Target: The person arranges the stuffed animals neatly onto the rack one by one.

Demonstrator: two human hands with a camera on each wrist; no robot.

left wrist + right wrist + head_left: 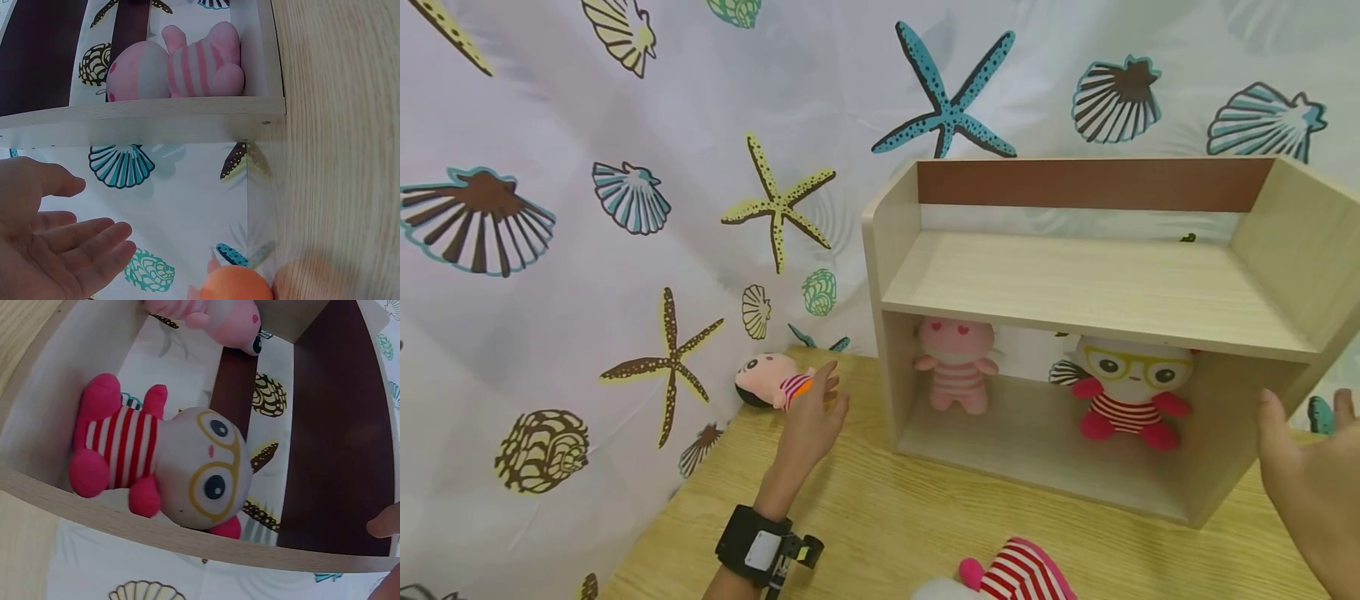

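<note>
A small pale-wood shelf [1097, 283] stands on the table. In its lower compartment sit a pink striped plush toy [958, 367], at the left, and a plush toy with yellow glasses and a red-striped body [1127, 392], at the right. My left hand [811, 425] is left of the shelf, fingers extended and holding nothing. Behind it lies a doll with a striped and orange body [771, 381], partly hidden by the hand. My right hand [1311, 475] is beside the shelf's right side, thumb raised and fingers spread; whether it touches the shelf I cannot tell.
A red-and-white striped plush piece [1026, 573] lies at the near edge of the view, mostly cut off. Fabric with starfish and shells [820, 83] hangs behind and to the left of the wooden table [865, 533]. A brown panel [1090, 183] crosses the shelf's upper back.
</note>
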